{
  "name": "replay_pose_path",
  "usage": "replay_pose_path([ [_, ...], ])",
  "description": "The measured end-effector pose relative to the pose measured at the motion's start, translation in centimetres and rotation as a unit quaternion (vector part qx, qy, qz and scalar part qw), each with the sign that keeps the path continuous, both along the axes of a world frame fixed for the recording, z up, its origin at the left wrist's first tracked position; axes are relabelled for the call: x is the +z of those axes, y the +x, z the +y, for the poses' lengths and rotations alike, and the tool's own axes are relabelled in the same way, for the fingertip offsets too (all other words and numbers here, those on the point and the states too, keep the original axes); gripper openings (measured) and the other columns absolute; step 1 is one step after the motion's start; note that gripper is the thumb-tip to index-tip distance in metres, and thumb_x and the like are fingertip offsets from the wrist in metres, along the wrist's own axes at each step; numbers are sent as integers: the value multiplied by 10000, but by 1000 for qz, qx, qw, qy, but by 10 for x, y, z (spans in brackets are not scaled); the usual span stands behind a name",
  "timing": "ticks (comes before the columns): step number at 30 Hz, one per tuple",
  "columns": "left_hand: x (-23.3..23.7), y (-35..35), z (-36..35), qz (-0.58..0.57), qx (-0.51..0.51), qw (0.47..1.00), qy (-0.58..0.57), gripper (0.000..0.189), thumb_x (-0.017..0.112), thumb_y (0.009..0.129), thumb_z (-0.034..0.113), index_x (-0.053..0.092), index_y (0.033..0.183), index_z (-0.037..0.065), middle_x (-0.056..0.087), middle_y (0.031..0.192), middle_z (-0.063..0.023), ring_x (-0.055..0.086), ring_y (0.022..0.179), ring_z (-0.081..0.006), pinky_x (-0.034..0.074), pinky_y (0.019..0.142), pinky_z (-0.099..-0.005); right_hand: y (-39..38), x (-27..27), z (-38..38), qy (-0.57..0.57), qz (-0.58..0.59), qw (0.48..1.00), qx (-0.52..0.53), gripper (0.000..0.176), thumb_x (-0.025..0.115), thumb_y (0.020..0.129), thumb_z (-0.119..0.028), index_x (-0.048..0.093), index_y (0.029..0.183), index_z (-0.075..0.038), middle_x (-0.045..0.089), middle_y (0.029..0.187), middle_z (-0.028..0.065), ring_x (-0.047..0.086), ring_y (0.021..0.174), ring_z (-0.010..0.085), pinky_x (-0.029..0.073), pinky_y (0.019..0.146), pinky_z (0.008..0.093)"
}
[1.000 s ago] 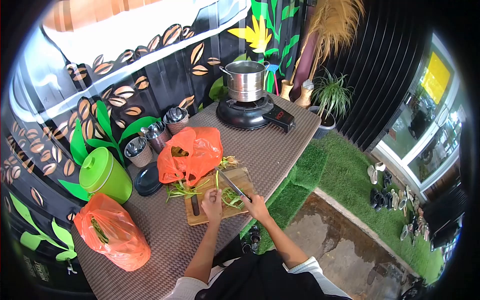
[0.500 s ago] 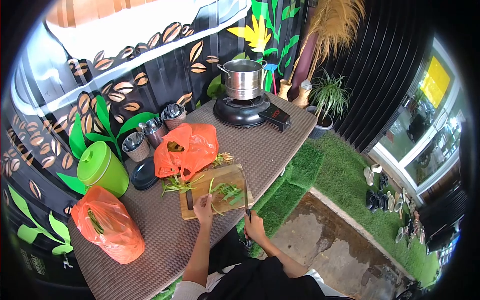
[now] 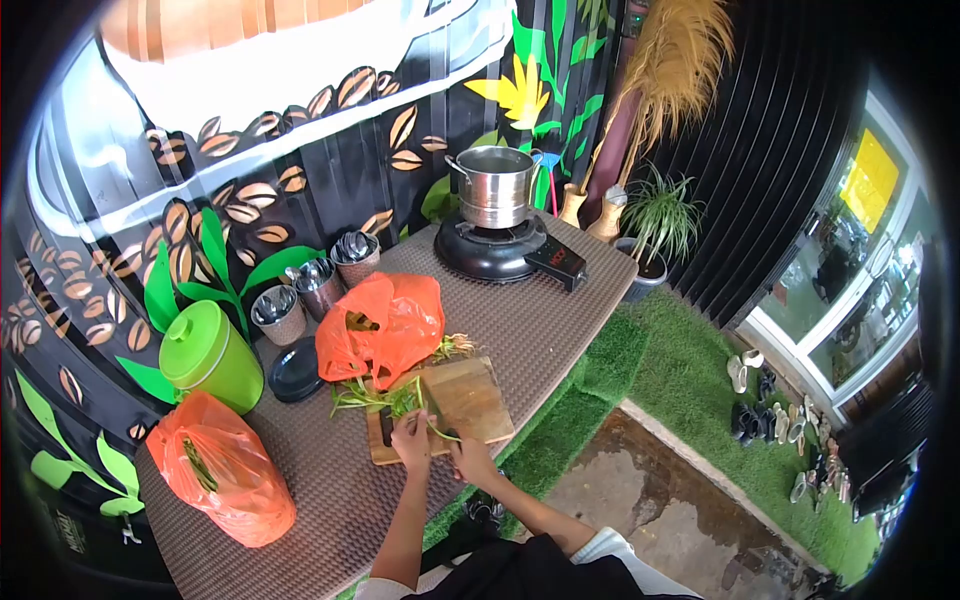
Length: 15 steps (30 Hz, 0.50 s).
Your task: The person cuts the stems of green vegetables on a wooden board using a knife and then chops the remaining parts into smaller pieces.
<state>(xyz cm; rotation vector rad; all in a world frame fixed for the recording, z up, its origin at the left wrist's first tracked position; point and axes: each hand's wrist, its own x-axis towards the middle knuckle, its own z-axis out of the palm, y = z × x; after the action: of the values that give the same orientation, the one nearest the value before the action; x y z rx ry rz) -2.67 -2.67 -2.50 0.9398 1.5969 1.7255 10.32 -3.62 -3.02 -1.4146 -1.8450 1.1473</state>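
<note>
A wooden cutting board (image 3: 470, 397) lies near the table's front edge. Green leafy stems (image 3: 403, 398) are gathered on its left part. My left hand (image 3: 411, 440) is closed at the near side of these greens, with a stem between its fingers. Just to the right, my right hand (image 3: 472, 460) is wrapped round a knife, whose blade points up and left toward the greens and is partly hidden. A long stem runs between the two hands. Behind the board sits an open orange plastic bag (image 3: 400, 320), with pale root ends (image 3: 455, 346) beside it.
A steel pot (image 3: 495, 190) stands on a black portable stove (image 3: 490, 250) at the back right. Cutlery cups (image 3: 318, 290), a black lid (image 3: 296, 370), a green lidded container (image 3: 212, 358) and a second orange bag (image 3: 222, 470) stand to the left.
My right hand and the knife have moved left, close to my left hand. The cut greens from the board's middle are now bunched at its left. The view has shifted slightly.
</note>
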Motion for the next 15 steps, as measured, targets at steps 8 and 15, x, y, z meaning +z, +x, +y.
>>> replay_pose_path([
  [8,28,14,11,-16,-48,998,-34,221,620,881,137,616,952,-72,694,819,-141,675,724,-151,535,641,-242,33,-1,-17,112,4,993,-44,222,499,920,-182,530,976,31,572,555,119,583,448,196,458,442,339],
  [15,22,25,22,-99,-148,984,25,198,632,859,97,604,982,-56,656,901,-125,647,795,-163,550,701,-261,53,35,-14,-49,214,967,-126,200,445,963,-174,490,903,12,560,599,64,559,474,140,433,425,279],
])
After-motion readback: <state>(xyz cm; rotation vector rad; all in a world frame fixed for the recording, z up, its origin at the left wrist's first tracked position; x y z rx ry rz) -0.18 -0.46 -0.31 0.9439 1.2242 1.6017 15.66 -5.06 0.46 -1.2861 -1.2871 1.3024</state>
